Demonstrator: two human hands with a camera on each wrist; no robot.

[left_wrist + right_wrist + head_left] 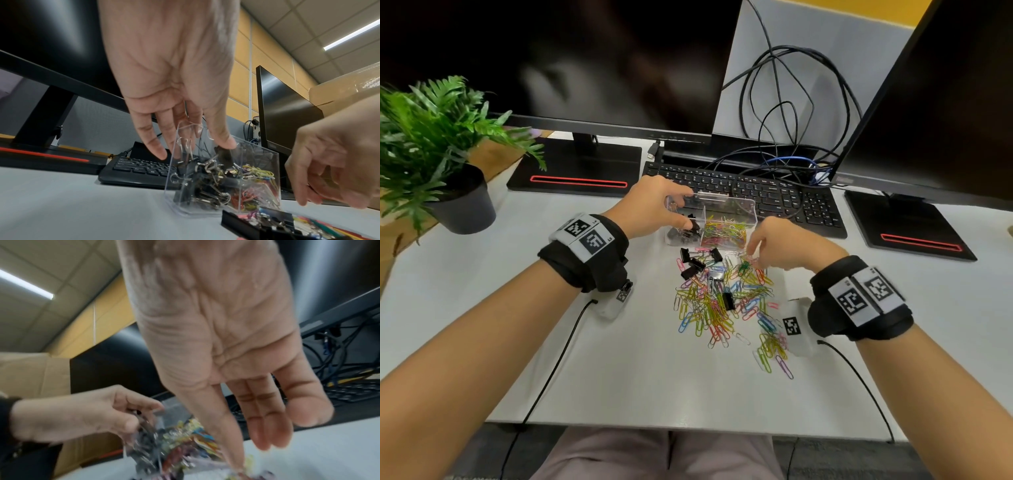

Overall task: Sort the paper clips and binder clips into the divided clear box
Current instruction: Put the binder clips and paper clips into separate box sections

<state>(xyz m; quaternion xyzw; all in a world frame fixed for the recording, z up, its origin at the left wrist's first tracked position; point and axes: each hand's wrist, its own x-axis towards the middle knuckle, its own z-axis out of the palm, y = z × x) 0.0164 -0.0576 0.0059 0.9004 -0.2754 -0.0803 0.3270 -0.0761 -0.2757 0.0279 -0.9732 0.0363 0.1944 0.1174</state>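
Observation:
The clear divided box (pixel 751 213) stands in front of the keyboard. Its left compartment holds black binder clips (pixel 197 183), its right one coloured paper clips (pixel 724 231). My left hand (pixel 683 212) reaches into the left compartment. Thumb and fingers pinch a black binder clip (pixel 222 151) above the ones lying there. A loose pile of coloured paper clips (pixel 722 305) lies nearer me, with several black binder clips (pixel 693 264) among them. My right hand (pixel 751 255) points down at the pile's far right edge. Its thumb and fingertips meet on paper clips there, blurred in the right wrist view.
A black keyboard (pixel 774 193) lies just behind the box. Two monitors on black bases (pixel 575 171) flank it, with tangled cables (pixel 791 109) between. A potted plant (pixel 462 202) stands far left. Wrist cables trail over the desk's front edge (pixel 688 426).

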